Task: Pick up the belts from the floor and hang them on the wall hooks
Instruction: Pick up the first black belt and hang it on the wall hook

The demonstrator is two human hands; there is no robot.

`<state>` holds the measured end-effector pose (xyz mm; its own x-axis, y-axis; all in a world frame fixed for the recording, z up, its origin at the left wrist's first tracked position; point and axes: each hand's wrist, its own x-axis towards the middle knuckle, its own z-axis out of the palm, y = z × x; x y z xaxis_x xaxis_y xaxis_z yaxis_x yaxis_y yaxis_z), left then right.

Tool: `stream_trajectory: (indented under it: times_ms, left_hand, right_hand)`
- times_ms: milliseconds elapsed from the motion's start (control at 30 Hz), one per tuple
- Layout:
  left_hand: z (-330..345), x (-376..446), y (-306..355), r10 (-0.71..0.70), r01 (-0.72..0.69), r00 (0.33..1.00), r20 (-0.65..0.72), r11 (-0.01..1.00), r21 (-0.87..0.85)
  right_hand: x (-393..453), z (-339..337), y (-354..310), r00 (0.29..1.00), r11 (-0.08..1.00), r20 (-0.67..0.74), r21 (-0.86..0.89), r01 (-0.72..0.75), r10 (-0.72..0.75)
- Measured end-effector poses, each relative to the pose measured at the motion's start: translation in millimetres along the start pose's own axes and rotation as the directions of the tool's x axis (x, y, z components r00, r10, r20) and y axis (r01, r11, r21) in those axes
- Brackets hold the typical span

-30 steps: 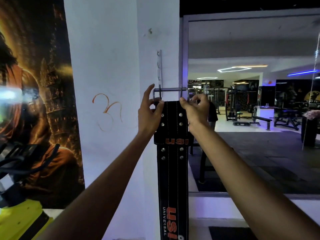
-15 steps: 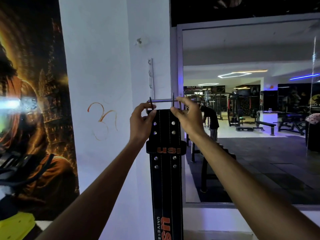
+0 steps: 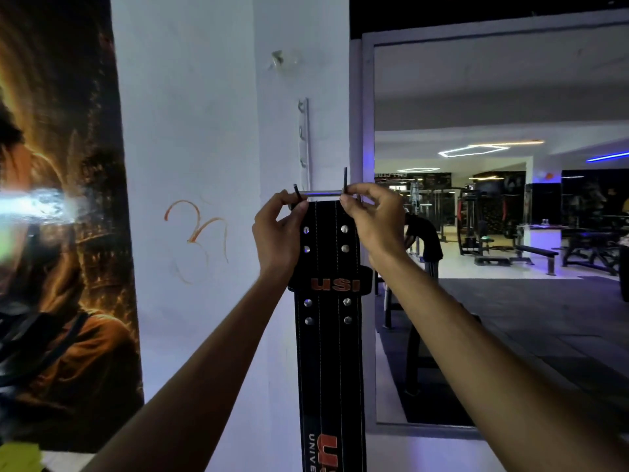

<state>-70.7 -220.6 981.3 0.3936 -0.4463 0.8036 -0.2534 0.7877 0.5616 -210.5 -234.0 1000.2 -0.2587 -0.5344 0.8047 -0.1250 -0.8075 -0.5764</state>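
A black leather weightlifting belt [image 3: 328,352] with silver rivets and orange USI lettering hangs straight down in front of the white pillar. Its metal buckle [image 3: 323,191] is at the top, just below a white strip of wall hooks [image 3: 305,141]. My left hand [image 3: 279,233] pinches the buckle's left prong at the belt's top left corner. At the top right corner my right hand [image 3: 371,221] pinches the upright right prong. Whether the buckle rests on a hook is hidden behind the belt and fingers.
The white pillar [image 3: 204,131] carries an orange scribble. A large dark poster [image 3: 58,233] covers the wall to the left. On the right a framed mirror [image 3: 493,233] shows gym machines, benches and a person bending over.
The belt and both hands sit lower in the view and closer to the hook strip. My left hand went from spread fingers to a pinch on the buckle's left prong.
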Motion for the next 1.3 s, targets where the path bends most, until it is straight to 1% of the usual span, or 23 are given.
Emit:
stream_trajectory:
  times_ms: [67,133,367,600,700,800,1033,1167,1300]
  left_hand:
    - [-0.1,16.1,-16.0,-0.028,0.028,1.0,0.006,0.999,-0.022]
    - [1.9,21.1,-17.3,-0.02,0.021,0.999,0.034,0.999,-0.047]
    - [15.3,80.8,-84.7,-0.044,0.051,0.998,0.053,0.989,-0.14]
    - [24.4,116.3,-135.1,-0.177,0.184,0.983,0.047,0.944,-0.273]
    - [27.4,130.5,-148.8,-0.214,0.215,0.976,0.034,0.937,-0.276]
    - [32.6,144.1,-160.3,-0.206,0.209,0.978,0.04,0.934,-0.291]
    - [51.8,173.1,-182.0,-0.165,0.167,0.986,0.029,0.954,-0.249]
    - [62.1,185.4,-200.6,-0.162,0.161,0.987,0.015,0.964,-0.212]
    - [67.8,184.9,-218.1,-0.145,0.139,0.989,-0.028,0.978,-0.154]
  right_hand:
    - [11.6,12.0,8.3,0.997,0.995,-0.022,0.076,-0.071,0.073]
    - [18.6,12.8,12.5,0.995,0.988,-0.016,0.118,-0.099,0.101]
    - [60.3,64.7,72.4,0.996,0.984,-0.052,0.169,-0.062,0.072]
    - [83.0,98.7,119.2,0.997,0.973,-0.043,0.225,-0.06,0.071]
    - [95.4,112.9,137.8,0.998,0.973,-0.035,0.224,-0.045,0.054]
    - [110.8,124.1,153.2,0.999,0.978,-0.045,0.21,-0.014,0.024]
    - [146.2,138.2,178.9,0.998,0.978,-0.069,0.206,0.021,-0.007]
    - [155.9,140.0,189.4,0.998,0.976,-0.067,0.216,-0.004,0.019]
    - [157.1,142.4,201.1,0.997,0.977,-0.054,0.207,-0.05,0.063]
